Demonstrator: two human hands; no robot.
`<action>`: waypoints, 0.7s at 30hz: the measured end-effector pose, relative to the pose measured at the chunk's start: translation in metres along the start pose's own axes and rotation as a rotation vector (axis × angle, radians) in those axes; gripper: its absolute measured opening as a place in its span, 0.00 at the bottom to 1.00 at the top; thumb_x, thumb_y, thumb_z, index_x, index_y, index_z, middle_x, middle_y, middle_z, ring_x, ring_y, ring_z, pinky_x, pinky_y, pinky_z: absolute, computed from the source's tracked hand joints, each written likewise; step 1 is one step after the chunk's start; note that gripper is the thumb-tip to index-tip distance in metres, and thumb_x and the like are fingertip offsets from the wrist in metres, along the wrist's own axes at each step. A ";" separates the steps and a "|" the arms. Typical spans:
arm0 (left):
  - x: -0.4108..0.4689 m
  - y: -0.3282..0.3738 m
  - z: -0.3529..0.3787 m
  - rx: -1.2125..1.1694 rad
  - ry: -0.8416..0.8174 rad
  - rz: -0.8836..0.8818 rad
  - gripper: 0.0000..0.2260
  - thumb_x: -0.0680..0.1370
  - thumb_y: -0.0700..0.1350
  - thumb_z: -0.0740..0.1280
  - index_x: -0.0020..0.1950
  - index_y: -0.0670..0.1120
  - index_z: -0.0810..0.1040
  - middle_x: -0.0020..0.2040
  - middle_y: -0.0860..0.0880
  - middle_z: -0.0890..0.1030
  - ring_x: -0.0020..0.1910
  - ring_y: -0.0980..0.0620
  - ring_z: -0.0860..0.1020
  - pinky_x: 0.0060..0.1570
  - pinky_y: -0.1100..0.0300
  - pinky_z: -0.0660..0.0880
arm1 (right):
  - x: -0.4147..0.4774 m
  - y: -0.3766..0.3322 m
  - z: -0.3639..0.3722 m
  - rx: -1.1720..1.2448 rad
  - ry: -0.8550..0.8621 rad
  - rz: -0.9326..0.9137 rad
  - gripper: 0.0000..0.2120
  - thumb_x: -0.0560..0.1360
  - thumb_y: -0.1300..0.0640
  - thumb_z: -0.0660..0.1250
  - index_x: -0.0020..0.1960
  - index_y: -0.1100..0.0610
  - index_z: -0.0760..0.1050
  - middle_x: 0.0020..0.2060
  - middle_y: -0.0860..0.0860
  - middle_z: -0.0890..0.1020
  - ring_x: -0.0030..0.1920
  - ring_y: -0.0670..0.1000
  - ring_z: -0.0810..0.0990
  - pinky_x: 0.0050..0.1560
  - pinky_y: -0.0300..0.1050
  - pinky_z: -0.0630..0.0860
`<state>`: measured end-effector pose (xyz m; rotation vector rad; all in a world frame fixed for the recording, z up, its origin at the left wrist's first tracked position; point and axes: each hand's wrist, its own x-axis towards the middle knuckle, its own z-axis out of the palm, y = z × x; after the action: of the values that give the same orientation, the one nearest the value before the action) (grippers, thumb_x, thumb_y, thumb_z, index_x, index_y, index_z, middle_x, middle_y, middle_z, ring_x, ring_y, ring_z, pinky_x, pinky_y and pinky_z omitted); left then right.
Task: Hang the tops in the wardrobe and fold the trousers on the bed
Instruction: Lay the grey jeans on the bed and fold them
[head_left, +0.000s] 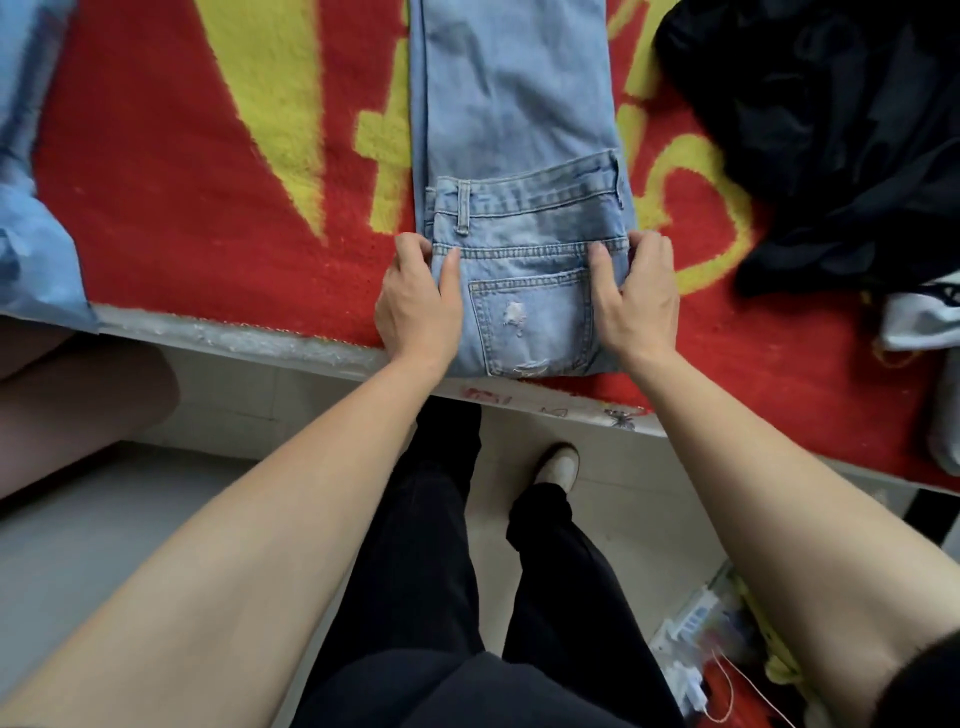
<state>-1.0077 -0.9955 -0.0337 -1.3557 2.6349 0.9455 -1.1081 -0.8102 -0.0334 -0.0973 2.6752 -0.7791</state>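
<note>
We've got the light blue jeans (519, 104) flat on the bed (234, 340), on its red and yellow blanket (208, 182). Their long axis runs straight away from us, legs off the top edge, waist part folded back with the waistband facing away. Our left grip (418, 301) and right grip (636, 296) clamp its two side edges, thumbs on top. A black garment (831, 130) lies to the right.

Arms extended; left hand (418, 306), right hand (636, 296) pinch jeans (519, 130) edges

Bare red blanket (182, 208) left of jeans (519, 104); black clothes pile (831, 130) close right.
</note>
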 end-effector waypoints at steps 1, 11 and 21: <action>0.001 0.004 -0.001 -0.048 0.042 0.011 0.15 0.81 0.55 0.62 0.57 0.43 0.70 0.47 0.44 0.80 0.46 0.40 0.78 0.39 0.58 0.59 | 0.002 -0.002 0.000 0.017 0.042 -0.019 0.19 0.81 0.45 0.62 0.61 0.60 0.72 0.56 0.56 0.75 0.56 0.53 0.74 0.52 0.42 0.66; 0.038 0.007 0.002 0.296 -0.133 0.130 0.19 0.76 0.52 0.70 0.63 0.45 0.71 0.62 0.44 0.72 0.62 0.43 0.71 0.57 0.49 0.71 | 0.018 -0.004 0.014 -0.328 -0.028 -0.046 0.28 0.79 0.49 0.62 0.75 0.59 0.63 0.69 0.60 0.69 0.66 0.62 0.71 0.63 0.57 0.68; -0.012 -0.025 0.009 0.783 -0.691 0.611 0.48 0.75 0.49 0.72 0.80 0.45 0.38 0.79 0.40 0.36 0.78 0.41 0.36 0.76 0.39 0.50 | -0.025 0.030 0.006 -0.842 -0.645 -0.460 0.56 0.70 0.43 0.71 0.80 0.60 0.35 0.78 0.62 0.35 0.78 0.66 0.34 0.78 0.62 0.46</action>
<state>-0.9840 -0.9926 -0.0500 -0.0277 2.3933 0.2171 -1.0819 -0.7840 -0.0469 -0.9994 2.1624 0.3029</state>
